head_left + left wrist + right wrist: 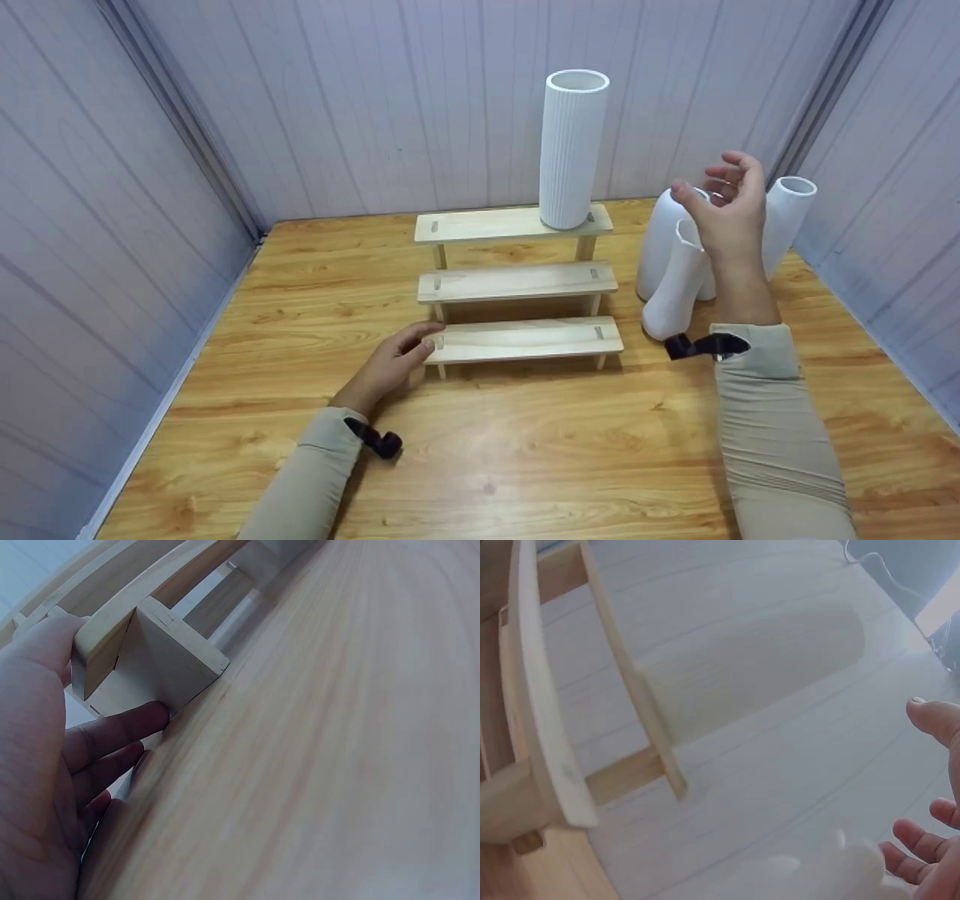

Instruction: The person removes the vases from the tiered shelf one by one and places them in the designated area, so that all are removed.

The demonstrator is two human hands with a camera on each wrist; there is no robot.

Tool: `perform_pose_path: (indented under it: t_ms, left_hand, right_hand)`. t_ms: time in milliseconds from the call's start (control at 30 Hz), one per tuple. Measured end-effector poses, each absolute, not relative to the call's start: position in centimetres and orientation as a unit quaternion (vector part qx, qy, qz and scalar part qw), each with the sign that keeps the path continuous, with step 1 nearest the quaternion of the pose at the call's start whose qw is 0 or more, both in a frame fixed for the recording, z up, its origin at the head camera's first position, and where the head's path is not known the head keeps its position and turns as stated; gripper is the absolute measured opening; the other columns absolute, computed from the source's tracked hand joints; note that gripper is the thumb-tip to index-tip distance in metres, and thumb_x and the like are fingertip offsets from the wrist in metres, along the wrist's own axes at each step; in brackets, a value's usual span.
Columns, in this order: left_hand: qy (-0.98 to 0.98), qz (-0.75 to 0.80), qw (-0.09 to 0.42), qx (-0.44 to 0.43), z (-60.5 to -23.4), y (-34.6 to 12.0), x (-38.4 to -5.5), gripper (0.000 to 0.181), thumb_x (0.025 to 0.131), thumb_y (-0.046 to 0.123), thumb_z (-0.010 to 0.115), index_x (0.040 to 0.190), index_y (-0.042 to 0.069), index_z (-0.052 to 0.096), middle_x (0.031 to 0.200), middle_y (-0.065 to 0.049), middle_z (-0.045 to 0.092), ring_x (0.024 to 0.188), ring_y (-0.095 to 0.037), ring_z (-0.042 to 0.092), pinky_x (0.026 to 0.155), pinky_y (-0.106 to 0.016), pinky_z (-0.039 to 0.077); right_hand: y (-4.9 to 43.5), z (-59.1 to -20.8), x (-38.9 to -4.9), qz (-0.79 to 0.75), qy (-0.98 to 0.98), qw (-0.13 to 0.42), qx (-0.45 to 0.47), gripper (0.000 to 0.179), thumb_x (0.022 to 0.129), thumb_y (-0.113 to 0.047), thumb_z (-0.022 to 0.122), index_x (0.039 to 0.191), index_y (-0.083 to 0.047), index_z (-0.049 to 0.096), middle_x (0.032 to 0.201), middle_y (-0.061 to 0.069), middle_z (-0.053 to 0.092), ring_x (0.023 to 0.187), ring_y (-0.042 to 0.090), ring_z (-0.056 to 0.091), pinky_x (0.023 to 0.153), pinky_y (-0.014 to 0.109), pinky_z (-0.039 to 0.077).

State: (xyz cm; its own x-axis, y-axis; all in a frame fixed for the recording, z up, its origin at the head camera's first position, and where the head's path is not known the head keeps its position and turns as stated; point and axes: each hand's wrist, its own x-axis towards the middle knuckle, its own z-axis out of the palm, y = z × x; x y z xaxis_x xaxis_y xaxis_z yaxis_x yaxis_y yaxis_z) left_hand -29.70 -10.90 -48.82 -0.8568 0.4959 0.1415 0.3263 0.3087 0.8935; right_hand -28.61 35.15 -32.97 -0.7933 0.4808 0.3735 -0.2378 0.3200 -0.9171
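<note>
A three-tier wooden display stand [517,285] stands on the table. My left hand [394,360] holds the left end of its lowest step; in the left wrist view the thumb lies over the board and the fingers [120,727] reach beside the leg. On the top step, at the right, a tall ribbed white vase [571,150] stands upright. My right hand [731,217] is raised among three white vases to the right, its fingers loosely bent around nothing. Near it are a wide vase [660,232], a slim wavy-rimmed vase [667,300] and a cylindrical vase [787,214], partly hidden by the hand.
The wood-grain table [495,457] is bounded by pale panelled walls [360,97] at the back and both sides. Bare tabletop lies in front of the stand and to its left. Black wrist cameras [382,442] sit on both sleeves.
</note>
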Motion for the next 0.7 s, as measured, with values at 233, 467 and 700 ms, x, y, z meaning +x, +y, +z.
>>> perform_pose_path:
  t_ms: [233,467,700]
  left_hand:
    - [0.806,0.529,0.08,0.254,-48.9,-10.8,-29.7,0.036,0.106,0.017,0.055,0.14,0.005,0.059,0.147,-0.013,0.054,0.139,-0.033,0.043,0.114,-0.052,0.031]
    - [0.801,0.531,0.102,0.256,-49.0,-10.6,-29.7,0.039,0.107,0.02,0.053,0.143,0.006,0.055,0.149,-0.013,0.052,0.136,-0.033,0.046,0.112,-0.052,0.034]
    - [0.806,0.528,0.088,0.254,-50.8,-10.4,-31.2,0.038,0.107,0.02,0.053,0.143,0.008,0.056,0.148,-0.012,0.053,0.137,-0.033,0.046,0.113,-0.052,0.033]
  right_hand:
    - [32.6,-31.2,-29.8,0.615,-0.738,0.275,-0.029,0.077,0.087,-0.029,0.082,0.149,-0.016,0.038,0.138,0.004,0.049,0.13,0.02,0.046,0.112,0.033,0.036]
    - [30.0,-30.7,-31.8,0.632,-0.736,0.24,0.016,0.084,0.084,-0.029,0.084,0.151,-0.012,0.035,0.143,0.01,0.047,0.133,0.023,0.046,0.114,0.037,0.035]
    - [28.1,-30.8,-34.1,0.656,-0.725,0.202,0.045,0.095,0.083,-0.025,0.086,0.156,-0.013,0.027,0.148,0.013,0.043,0.136,0.025,0.043,0.114,0.038,0.035]
